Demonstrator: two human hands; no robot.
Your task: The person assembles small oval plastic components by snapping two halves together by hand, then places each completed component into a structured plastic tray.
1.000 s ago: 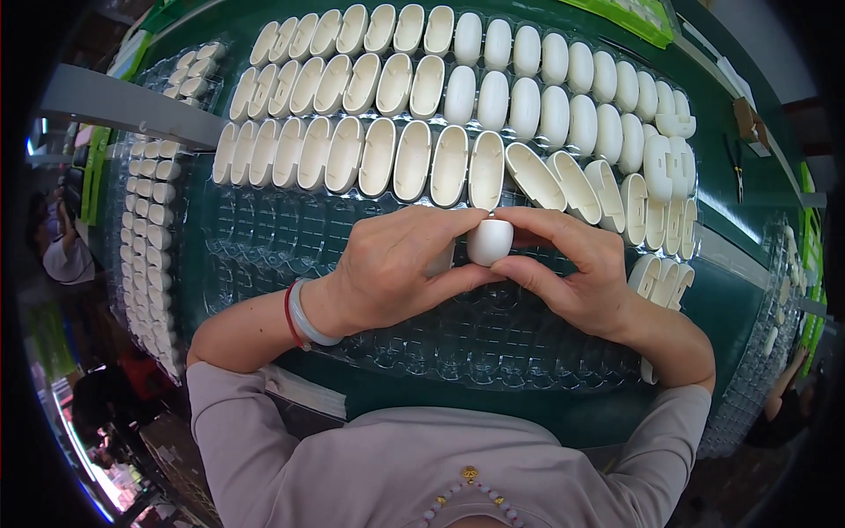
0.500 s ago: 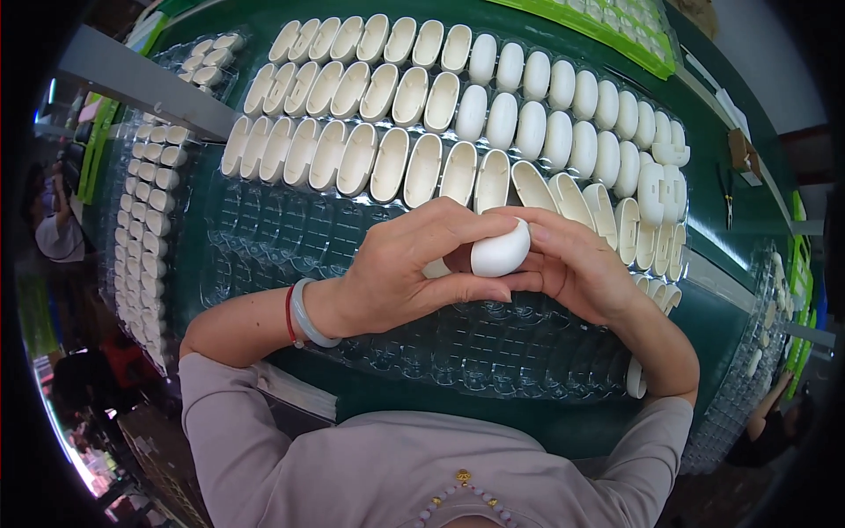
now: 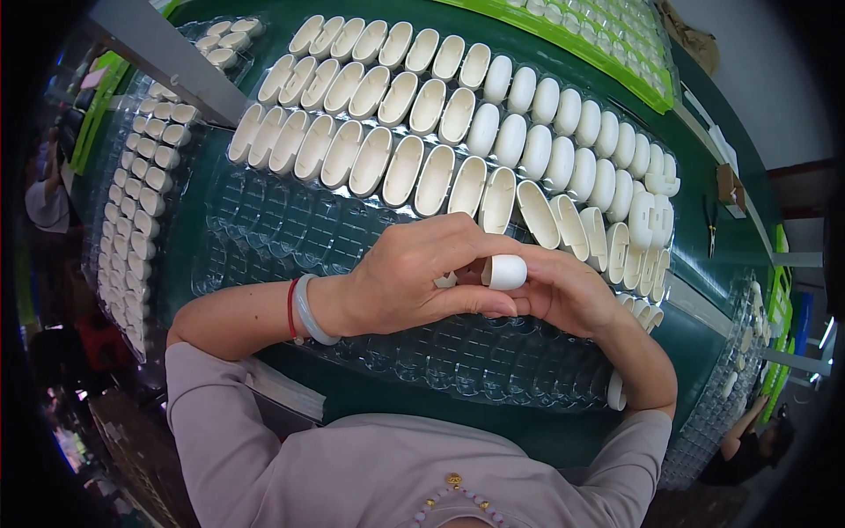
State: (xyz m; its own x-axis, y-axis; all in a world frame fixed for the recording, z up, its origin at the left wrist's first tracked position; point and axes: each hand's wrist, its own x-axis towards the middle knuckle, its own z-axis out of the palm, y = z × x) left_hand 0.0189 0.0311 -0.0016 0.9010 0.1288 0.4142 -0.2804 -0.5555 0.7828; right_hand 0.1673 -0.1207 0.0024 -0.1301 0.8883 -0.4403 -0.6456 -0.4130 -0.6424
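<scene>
White plastic shell (image 3: 505, 272), pinched between both hands' fingers (image 3: 458, 242)

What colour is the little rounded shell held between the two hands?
The shell is plain white, glossy, with no pattern; the head view shows it best.

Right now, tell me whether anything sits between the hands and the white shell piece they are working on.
Nothing visible does. The white shell piece is already pinched between the left hand and the right hand, held above the clear plastic tray. The rows of white shells lie farther back, apart from the hands.
</scene>
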